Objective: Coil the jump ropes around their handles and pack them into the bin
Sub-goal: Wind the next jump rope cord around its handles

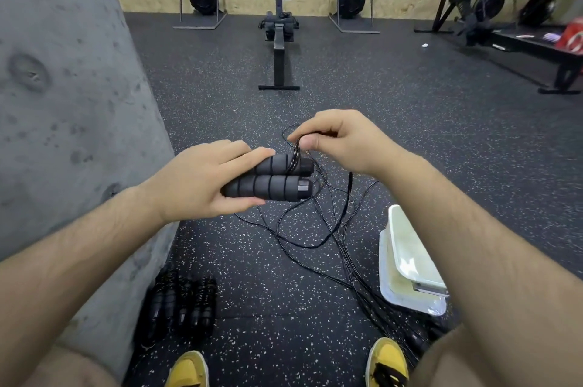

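Foam-covered handles [271,180] lie side by side in your left hand [202,184], thumb beneath and fingers over the top, clamped firmly at their butt ends. Your right hand [340,140] pinches the thin black rope [291,154] just above the cap ends, where a few turns already cross the upper handle. Keep both handles parallel and pressed together so each wrap binds the pair, and lay each turn snug beside the last rather than stacking them. Keep light tension with the right hand as it circles.

Loose cord [318,228] trails down to the speckled floor [252,276] and tangles with other ropes near your right foot, so feed slack gently to avoid dragging a knot up. Finished bundles [183,298] sit by the concrete wall [63,102]. White bins [410,260] appear nested at your right, though your forearm hides part of them.
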Tool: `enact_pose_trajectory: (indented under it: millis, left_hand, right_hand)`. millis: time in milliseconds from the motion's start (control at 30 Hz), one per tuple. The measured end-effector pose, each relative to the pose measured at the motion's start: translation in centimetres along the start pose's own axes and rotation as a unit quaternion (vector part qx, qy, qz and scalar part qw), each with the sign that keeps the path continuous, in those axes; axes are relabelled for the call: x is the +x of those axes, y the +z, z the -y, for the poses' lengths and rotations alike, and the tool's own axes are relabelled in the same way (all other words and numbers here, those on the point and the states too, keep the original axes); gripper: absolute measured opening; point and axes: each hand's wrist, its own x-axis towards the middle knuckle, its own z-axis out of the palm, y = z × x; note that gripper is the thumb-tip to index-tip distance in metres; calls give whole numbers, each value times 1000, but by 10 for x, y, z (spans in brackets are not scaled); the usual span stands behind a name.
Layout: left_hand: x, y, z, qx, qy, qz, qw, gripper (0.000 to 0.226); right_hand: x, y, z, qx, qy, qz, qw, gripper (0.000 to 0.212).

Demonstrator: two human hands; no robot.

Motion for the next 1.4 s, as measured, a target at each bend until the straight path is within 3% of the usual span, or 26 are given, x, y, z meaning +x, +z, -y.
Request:
enact_pose_trajectory:
  millis: [100,167,267,400,533,700,833,1000,1133,1200,1300,1400]
  left_hand:
    - [3,-10,-4,6,-22,-64,998,70]
    - [7,-13,-2,36,-52,-88,994,71]
    - [10,-10,9,103,-90,-80,987,71]
    - [11,5,29,178,-139,-33,974,71]
    - [5,19,39,217,-106,24,970,73]
    - [-2,29,26,195,-51,67,977,73]
    - [-2,28,10,113,6,78,991,71]
    - [-1,4,-3,17,6,27,999,73]
    - [0,-10,-12,-31,-15,-33,999,77]
    - [4,-12,-15,-26,-30,-53,998,78]
    - [8,-8,-7,68,-59,-36,995,79]
    - [8,-1,19,156,-100,4,983,80]
  right_hand:
    - [-2,21,0,158,65,-9,985,27]
    - [-4,43,2,181,121,-14,976,40]
    - [-13,70,8,98,175,-1,980,39]
    - [-21,90,21,-27,189,100,977,30]
    - [-23,74,39,-177,110,137,968,20]
    - [-7,38,41,-402,-22,117,908,23]
    - [5,18,25,-332,-66,84,937,18]
    - [8,14,0,-60,-39,51,996,10]
    - [0,26,0,172,55,45,983,27]
    - [-5,43,0,143,115,59,981,34]
    - [-16,75,7,82,197,81,974,26]
    - [-30,96,25,-25,153,126,980,30]
